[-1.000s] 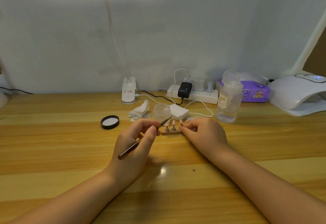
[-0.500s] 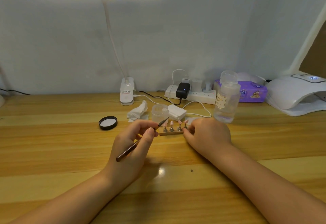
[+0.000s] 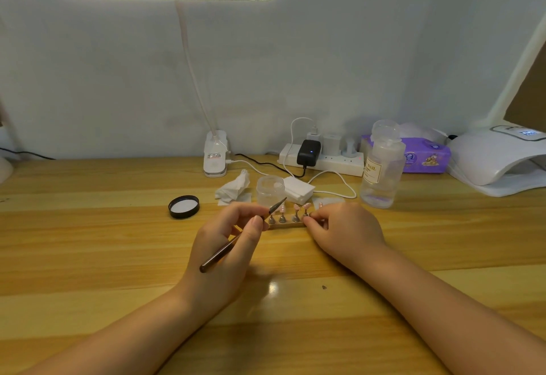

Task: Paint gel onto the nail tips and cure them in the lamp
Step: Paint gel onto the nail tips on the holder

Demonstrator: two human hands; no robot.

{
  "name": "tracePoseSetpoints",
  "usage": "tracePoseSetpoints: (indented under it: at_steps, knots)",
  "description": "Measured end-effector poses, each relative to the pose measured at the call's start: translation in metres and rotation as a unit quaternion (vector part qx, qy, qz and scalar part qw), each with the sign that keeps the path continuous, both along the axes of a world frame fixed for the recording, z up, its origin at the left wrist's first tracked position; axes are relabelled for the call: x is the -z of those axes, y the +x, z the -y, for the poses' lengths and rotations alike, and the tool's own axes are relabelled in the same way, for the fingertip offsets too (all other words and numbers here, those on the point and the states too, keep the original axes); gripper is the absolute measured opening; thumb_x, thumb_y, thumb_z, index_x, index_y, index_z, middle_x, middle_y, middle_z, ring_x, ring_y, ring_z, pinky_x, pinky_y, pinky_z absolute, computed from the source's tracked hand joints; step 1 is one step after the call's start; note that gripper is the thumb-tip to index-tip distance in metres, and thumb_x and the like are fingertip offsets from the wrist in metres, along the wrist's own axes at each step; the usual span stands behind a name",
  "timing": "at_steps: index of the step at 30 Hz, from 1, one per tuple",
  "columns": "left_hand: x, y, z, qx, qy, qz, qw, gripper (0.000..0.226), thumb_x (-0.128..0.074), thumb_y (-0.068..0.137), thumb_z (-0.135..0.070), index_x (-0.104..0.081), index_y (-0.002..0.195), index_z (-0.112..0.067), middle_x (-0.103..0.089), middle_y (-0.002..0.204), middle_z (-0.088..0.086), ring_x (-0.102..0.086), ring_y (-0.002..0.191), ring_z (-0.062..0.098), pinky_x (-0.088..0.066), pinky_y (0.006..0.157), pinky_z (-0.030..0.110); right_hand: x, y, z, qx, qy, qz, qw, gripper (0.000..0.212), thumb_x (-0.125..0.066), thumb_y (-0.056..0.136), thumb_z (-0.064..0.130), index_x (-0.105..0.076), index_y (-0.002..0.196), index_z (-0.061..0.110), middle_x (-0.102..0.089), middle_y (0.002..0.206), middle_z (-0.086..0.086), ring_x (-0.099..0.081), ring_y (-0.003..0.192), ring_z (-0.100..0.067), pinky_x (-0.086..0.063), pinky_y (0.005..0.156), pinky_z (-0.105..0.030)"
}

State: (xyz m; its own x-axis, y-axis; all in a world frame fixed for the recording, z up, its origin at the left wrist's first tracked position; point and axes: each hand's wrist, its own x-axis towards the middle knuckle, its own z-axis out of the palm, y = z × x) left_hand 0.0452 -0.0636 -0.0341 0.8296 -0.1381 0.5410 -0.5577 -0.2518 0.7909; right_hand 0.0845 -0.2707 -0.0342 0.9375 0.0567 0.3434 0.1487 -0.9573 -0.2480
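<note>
The right hand (image 3: 344,231) covers the right end of the nail stand (image 3: 288,224), and its curled fingertips are hidden. The nail tips (image 3: 306,206) are too small to judge for gel. The curing lamp (image 3: 496,158) runs off the right edge.

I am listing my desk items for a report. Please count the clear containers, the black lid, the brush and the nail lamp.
Clear containers: 2, jar and bottle
Black lid: 1
Brush: 1
Nail lamp: 1
Total: 5

Four nail tips (image 3: 306,205), one brush (image 3: 236,241), two hands (image 3: 224,244).
</note>
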Motion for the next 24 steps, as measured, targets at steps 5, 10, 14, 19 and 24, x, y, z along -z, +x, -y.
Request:
tracePoseSetpoints:
  at_steps: [5, 10, 14, 19, 24]
  knots:
    - [-0.0008, 0.0004, 0.0003, 0.001, 0.009, 0.007, 1.0, 0.029, -0.048, 0.086, -0.045, -0.066, 0.103, -0.029, -0.07, 0.094, -0.014, -0.065, 0.092, 0.008, -0.048, 0.075, 0.016, 0.0003, 0.0019, 0.0005, -0.013, -0.006, 0.015, 1.0, 0.033, -0.046, 0.096, 0.049, -0.073, 0.099, 0.031, -0.067, 0.081, 0.008, -0.057, 0.076, -0.011, -0.036, 0.052, -0.024]
    - [-0.0004, 0.0004, 0.0007, 0.001, 0.008, 0.009, 1.0, 0.029, -0.049, 0.086, -0.045, -0.066, 0.103, -0.029, -0.069, 0.092, -0.015, -0.064, 0.091, 0.008, -0.048, 0.075, 0.016, 0.0016, 0.0044, 0.0024, -0.025, 0.027, 0.02, 0.999, 0.028, -0.05, 0.094, 0.047, -0.073, 0.099, 0.032, -0.066, 0.08, 0.01, -0.055, 0.076, -0.009, -0.038, 0.054, -0.025]
    - [-0.0013, -0.0004, 0.0018, 0.003, 0.009, 0.013, 1.0, 0.029, -0.049, 0.086, -0.044, -0.066, 0.103, -0.029, -0.069, 0.093, -0.015, -0.064, 0.092, 0.008, -0.047, 0.075, 0.013, 0.0027, 0.0047, 0.0012, -0.021, 0.044, 0.036, 0.998, 0.023, -0.054, 0.093, 0.043, -0.073, 0.092, 0.03, -0.048, 0.061, 0.014, -0.047, 0.066, -0.007, -0.024, 0.048, -0.023]
    - [-0.0023, -0.0016, 0.0014, 0.003, 0.013, 0.013, 1.0, 0.03, -0.048, 0.086, -0.045, -0.066, 0.104, -0.028, -0.069, 0.093, -0.013, -0.064, 0.091, 0.009, -0.046, 0.074, 0.012, 0.0044, 0.0018, -0.0009, -0.023, 0.078, 0.057, 0.995, 0.017, -0.057, 0.091, 0.038, -0.073, 0.092, 0.029, -0.048, 0.06, 0.015, -0.045, 0.062, -0.005, -0.024, 0.048, -0.022]
    - [-0.0041, -0.0035, 0.0001, -0.009, 0.014, 0.015, 1.0, 0.026, -0.053, 0.087, -0.042, -0.067, 0.104, -0.028, -0.069, 0.09, -0.014, -0.065, 0.09, 0.011, -0.049, 0.073, 0.014, 0.0028, -0.0025, -0.0024, -0.047, 0.161, 0.078, 0.983, 0.003, -0.065, 0.082, 0.029, -0.068, 0.08, 0.03, -0.057, 0.059, 0.01, -0.052, 0.059, -0.007, -0.039, 0.049, -0.026]
